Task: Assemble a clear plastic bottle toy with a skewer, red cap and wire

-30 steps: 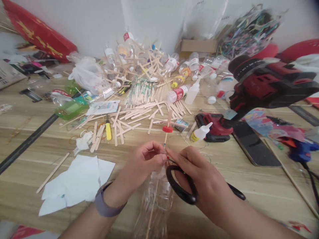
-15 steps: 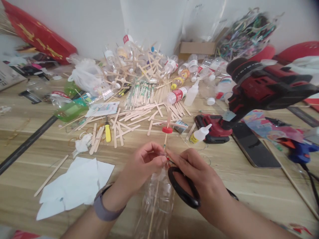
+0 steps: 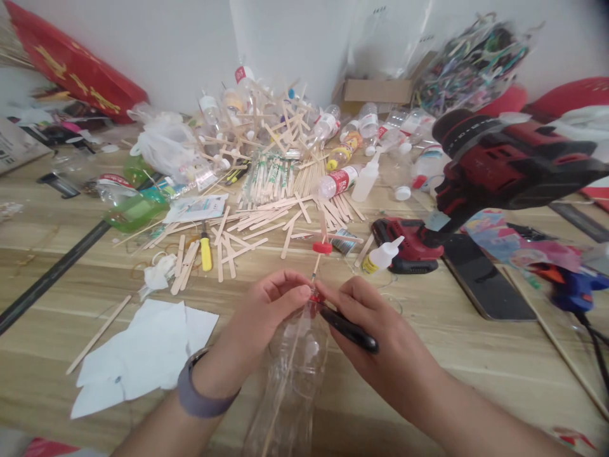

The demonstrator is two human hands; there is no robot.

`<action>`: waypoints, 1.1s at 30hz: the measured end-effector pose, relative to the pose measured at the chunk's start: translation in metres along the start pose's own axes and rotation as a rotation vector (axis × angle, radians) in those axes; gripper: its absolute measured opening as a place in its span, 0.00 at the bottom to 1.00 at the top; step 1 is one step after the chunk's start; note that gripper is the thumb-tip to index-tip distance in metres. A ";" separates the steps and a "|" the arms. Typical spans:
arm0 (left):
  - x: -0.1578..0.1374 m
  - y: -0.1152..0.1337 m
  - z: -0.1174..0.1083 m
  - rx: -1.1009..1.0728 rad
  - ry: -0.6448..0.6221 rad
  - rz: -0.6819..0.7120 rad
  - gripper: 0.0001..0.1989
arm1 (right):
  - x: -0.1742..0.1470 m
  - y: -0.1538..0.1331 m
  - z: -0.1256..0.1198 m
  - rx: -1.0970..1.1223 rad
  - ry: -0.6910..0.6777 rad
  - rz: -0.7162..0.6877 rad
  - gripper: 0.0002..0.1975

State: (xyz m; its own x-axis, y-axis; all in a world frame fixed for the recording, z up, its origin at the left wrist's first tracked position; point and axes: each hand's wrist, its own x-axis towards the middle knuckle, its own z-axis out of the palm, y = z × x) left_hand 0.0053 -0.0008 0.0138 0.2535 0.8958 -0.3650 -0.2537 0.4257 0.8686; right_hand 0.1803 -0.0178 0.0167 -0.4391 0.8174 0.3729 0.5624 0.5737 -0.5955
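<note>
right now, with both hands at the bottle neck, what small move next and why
Probably steady the clear bottle with the left hand before moving the black-handled tool: the right hand holds it close to the neck and thin stick.

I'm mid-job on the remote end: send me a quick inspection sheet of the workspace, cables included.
Surface: wood-grain table, crowded towards the back.
Job's things: clear bottle between the hands; thin stick beyond its neck, carrying a red cap.
Clutter: loose wooden sticks, papers, yellow screwdriver, phone.
Grips: left hand closed at the bottle's neck; right hand holds a black-handled tool, its working end hidden.
Cables: black cable below the blue tool, far right.
Surroundings: pale wall behind; red-and-black drill at right.
</note>
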 end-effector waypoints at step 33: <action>0.004 -0.007 -0.002 -0.009 -0.067 0.002 0.19 | -0.016 0.017 0.018 -0.307 0.138 -0.214 0.26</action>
State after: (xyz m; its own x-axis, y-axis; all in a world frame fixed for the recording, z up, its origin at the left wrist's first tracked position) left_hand 0.0058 0.0000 0.0060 0.3145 0.8865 -0.3394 -0.2631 0.4250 0.8661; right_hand 0.1846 -0.0222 -0.0128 -0.4828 0.6647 0.5701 0.6607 0.7038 -0.2611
